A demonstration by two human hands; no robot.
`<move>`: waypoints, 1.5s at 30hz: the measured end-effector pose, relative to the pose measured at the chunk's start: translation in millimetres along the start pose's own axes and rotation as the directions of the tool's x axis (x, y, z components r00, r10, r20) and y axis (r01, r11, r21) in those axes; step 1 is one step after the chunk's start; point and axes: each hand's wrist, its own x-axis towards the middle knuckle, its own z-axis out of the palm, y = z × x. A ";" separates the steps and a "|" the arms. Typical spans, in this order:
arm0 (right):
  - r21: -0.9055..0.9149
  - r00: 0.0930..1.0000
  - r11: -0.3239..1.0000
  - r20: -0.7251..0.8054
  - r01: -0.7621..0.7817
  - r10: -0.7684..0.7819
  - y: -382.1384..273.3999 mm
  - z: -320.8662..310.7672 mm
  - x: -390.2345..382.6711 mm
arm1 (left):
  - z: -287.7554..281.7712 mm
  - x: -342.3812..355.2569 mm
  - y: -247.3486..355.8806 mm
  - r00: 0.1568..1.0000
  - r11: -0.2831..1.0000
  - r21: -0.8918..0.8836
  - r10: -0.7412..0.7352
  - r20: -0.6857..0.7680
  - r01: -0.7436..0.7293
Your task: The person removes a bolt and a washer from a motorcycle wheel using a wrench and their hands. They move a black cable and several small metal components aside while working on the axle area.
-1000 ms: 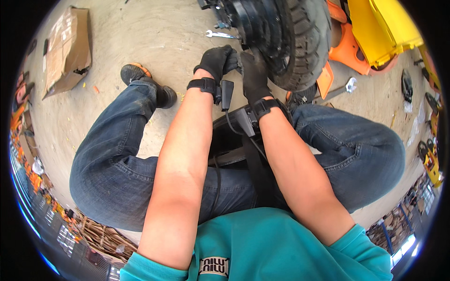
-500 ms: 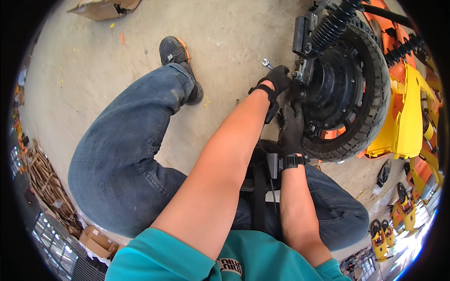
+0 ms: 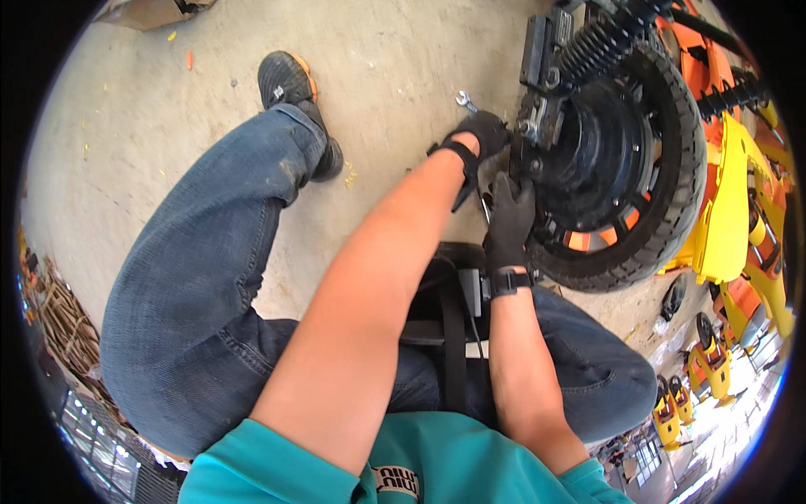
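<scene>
My left hand [image 3: 485, 131], in a black glove, has its fingers curled at a metal bracket [image 3: 537, 122] beside the wheel hub [image 3: 588, 176]; what they hold is hidden. My right hand [image 3: 510, 218], also gloved, is below it at the hub's left side, fingers bent, with a slim silver tool [image 3: 487, 207] at them; I cannot tell whether it is gripped. The black knobby tyre [image 3: 638, 256] surrounds the hub. A coil-spring shock [image 3: 588, 55] rises from the bracket. An open-end spanner [image 3: 464, 101] lies on the floor just above my left hand.
My jeans-clad legs [image 3: 193, 260] are bent around the work area. Yellow body panels [image 3: 722, 202] and orange parts [image 3: 697, 67] lie right of the wheel, with small yellow machines [image 3: 714, 370] farther back. Cardboard [image 3: 147, 13] lies at top left on the concrete floor [image 3: 151, 101].
The view swung, bringing the wheel, bracket and shocks fully in. Over the last half second my left hand shifted slightly down-left in the picture, and a silver tool appears at my right fingers.
</scene>
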 end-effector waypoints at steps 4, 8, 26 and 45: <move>-0.210 0.993 0.977 -0.115 -0.023 -0.002 -14.7 3.7 -8.1 | -22.4 -11.1 9.6 0.995 0.999 -0.023 0.025 0.093 -0.023; -0.311 0.994 0.950 -0.107 -0.008 -0.027 -29.9 8.7 -14.3 | -34.6 -20.7 12.2 0.989 0.995 0.019 0.094 0.111 -0.097; -0.669 0.920 0.692 -0.032 0.271 -0.392 -23.8 9.2 4.9 | -31.1 -21.1 23.1 0.997 0.990 -0.119 -0.074 0.036 0.078; -0.789 0.889 0.532 0.041 0.309 -0.455 -16.9 8.0 7.6 | -9.6 -16.2 16.2 0.984 0.896 -0.443 -0.106 -0.144 0.032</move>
